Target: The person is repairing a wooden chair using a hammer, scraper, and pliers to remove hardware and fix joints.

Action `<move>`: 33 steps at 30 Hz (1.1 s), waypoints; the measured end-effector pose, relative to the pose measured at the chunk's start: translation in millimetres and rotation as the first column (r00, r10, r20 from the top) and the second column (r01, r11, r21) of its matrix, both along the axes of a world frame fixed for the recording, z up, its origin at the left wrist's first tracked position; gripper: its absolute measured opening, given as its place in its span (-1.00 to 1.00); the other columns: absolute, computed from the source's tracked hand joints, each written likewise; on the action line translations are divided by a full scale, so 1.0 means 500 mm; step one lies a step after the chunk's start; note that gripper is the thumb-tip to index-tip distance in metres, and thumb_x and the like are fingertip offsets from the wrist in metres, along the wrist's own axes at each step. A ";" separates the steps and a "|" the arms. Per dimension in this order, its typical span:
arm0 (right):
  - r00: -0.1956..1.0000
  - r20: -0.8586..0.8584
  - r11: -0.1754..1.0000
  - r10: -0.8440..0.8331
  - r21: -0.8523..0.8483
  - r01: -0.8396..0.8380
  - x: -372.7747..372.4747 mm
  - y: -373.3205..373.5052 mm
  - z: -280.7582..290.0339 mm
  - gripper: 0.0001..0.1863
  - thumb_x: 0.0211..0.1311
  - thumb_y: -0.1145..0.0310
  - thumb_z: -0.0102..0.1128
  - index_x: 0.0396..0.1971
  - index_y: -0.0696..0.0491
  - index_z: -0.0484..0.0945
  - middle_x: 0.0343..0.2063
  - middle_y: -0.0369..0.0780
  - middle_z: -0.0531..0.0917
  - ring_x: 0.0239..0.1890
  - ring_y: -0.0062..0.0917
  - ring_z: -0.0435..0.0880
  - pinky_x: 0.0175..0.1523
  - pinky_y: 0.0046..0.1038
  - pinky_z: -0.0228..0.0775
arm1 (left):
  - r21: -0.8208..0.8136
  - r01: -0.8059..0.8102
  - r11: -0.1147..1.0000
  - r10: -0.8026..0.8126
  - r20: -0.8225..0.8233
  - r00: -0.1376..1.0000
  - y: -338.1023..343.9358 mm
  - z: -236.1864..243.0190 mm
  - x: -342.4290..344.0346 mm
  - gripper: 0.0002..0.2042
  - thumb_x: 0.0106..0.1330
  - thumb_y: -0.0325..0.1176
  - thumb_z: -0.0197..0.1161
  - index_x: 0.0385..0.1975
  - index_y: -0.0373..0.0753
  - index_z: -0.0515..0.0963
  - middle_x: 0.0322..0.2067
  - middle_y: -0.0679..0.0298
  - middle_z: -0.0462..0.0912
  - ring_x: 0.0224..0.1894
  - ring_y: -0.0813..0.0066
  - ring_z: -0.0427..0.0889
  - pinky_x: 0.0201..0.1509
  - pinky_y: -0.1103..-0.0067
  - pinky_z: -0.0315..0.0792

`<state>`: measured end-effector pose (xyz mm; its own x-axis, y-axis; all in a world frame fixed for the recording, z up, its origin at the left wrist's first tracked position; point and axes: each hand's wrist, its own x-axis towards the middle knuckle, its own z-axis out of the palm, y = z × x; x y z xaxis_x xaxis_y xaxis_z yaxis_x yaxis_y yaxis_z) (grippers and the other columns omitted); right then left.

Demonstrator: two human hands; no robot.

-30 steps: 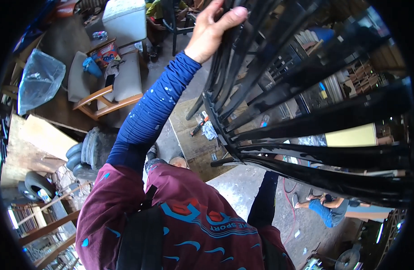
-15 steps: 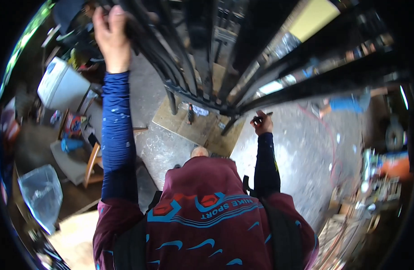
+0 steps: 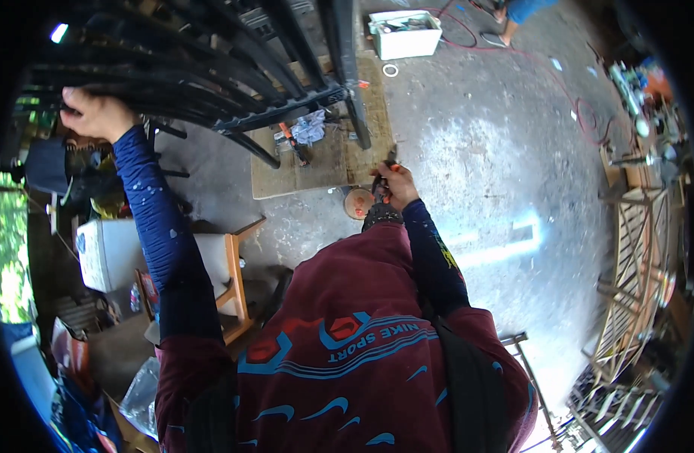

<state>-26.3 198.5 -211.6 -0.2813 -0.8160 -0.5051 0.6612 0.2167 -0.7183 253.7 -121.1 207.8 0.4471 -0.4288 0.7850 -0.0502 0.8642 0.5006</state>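
A black slatted chair (image 3: 279, 113) leans across the upper left, its legs over a wooden board (image 3: 324, 177). My left hand (image 3: 98, 115) is closed on one of its dark bars at the far left. Low in front of my body, my right hand (image 3: 396, 186) grips a pair of pliers (image 3: 392, 160) with dark jaws and black and orange handles. An orange and black hand tool (image 3: 292, 143) lies on the board beside a crumpled pale cloth (image 3: 309, 128). Just left of my right hand is a round tan object (image 3: 358, 202) with reddish marks.
A white box (image 3: 405, 45) of items and a white ring (image 3: 390, 70) sit on the concrete floor beyond the board. A red hose (image 3: 528, 57) curves past another person's leg (image 3: 505, 23). Wooden frames (image 3: 633, 279) line the right; a wooden chair (image 3: 237, 283) stands left.
The view has turned, and the black chair now appears farther left. My left hand appears lower and farther left, still on the chair. My right hand has come left and slightly nearer with the pliers.
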 end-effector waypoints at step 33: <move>0.562 -0.155 0.527 0.812 -0.218 -0.822 -0.217 -0.173 0.346 -0.33 0.53 -0.11 0.01 0.06 0.33 0.56 -0.02 0.08 0.70 0.11 -0.14 0.72 -0.14 0.01 0.73 | 0.080 -0.040 0.996 0.030 0.124 0.992 0.077 0.017 -0.024 -0.44 0.51 0.08 -0.04 0.00 -0.44 0.48 -0.04 -0.07 0.61 -0.13 0.12 0.67 -0.05 0.34 0.70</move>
